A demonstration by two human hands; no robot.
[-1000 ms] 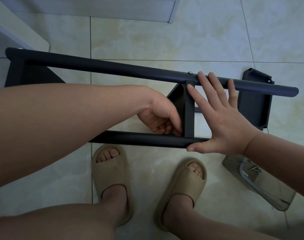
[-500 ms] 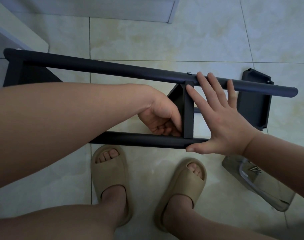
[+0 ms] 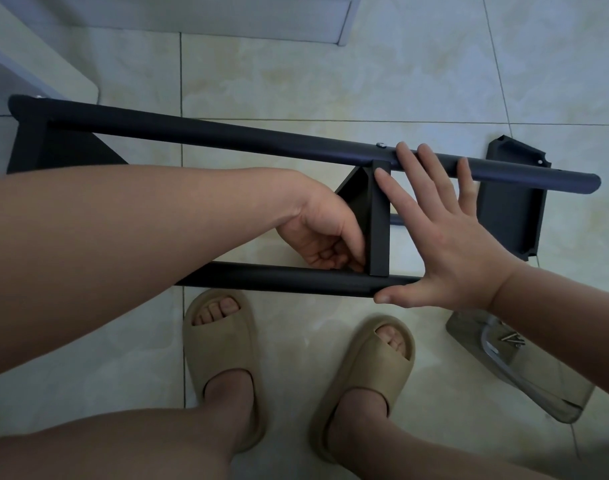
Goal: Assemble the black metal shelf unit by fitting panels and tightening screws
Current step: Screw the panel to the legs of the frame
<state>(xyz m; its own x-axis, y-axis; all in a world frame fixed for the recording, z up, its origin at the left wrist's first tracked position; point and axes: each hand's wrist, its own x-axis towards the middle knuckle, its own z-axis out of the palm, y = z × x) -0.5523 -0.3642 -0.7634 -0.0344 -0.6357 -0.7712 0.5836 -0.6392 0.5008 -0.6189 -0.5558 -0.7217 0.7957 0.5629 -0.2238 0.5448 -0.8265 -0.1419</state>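
Black metal shelf frame: far round tube (image 3: 261,140) and near round tube (image 3: 279,277) run left-right across the view, w/ an upright black metal panel (image 3: 378,216) fitted btwn them, right of centre. A small silver screw head (image 3: 381,145) shows on the far tube just above the panel's top.

L hand (image 3: 317,233) is tucked inside the frame, left of the panel. Its fingers (image 3: 331,254) are curled tight at the panel's lower corner where it meets the near tube, thumb against the panel's face. Can't tell what they pinch, if anything.

R hand (image 3: 448,244) lies flat on the panel's right side, fingers (image 3: 431,168) straight and spread. Fingertips rest on the far tube, index tip at the panel's top, thumb along the near tube's end.

Loose black metal shelf panel (image 3: 511,209) lies on the pale tiled floor (image 3: 365,81) past the R hand. Clear plastic bag (image 3: 538,386) w/ a few silver screws (image 3: 511,337) lies near the right foot. Beige foam slides (image 3: 223,344) on both feet.
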